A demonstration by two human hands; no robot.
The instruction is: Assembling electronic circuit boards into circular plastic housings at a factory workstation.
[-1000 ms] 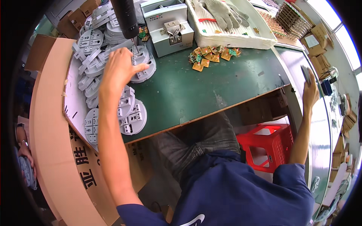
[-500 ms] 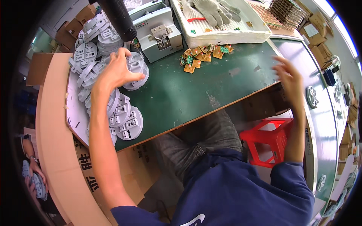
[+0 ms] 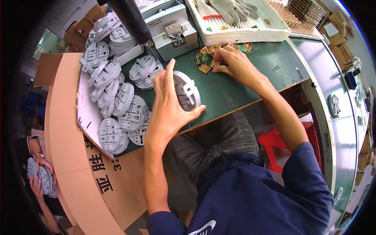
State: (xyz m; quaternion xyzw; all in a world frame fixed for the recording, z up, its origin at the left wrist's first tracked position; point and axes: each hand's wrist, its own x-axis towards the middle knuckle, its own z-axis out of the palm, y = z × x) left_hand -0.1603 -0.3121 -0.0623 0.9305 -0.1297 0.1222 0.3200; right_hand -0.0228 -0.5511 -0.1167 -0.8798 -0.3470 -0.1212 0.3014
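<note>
My left hand [image 3: 166, 103] holds a round grey plastic base [image 3: 188, 92] above the front of the green bench, fingers and thumb gripping its rim. The base is tilted on edge, with its moulded slots facing right. My right hand [image 3: 239, 66] is at the pile of small circuit boards [image 3: 204, 68], thumb and forefinger closed on one orange-brown board [image 3: 215, 63] at the pile's edge. More grey bases [image 3: 145, 71] are stacked on the bench left of my left hand, and many others [image 3: 124, 98] lie heaped along the left side.
A black electric screwdriver [image 3: 131, 21] hangs beside a grey screw feeder [image 3: 175, 39] at the back. A white foam tray [image 3: 250, 38] holds gloves [image 3: 233, 11]. A red stool [image 3: 274, 147] stands under the bench. At far left, another person's hands [image 3: 41, 180] hold similar bases.
My left hand has moved right and nearer from the stack, now carrying a base. My right hand has come left from the bench's right side to the circuit boards and closed on one.
</note>
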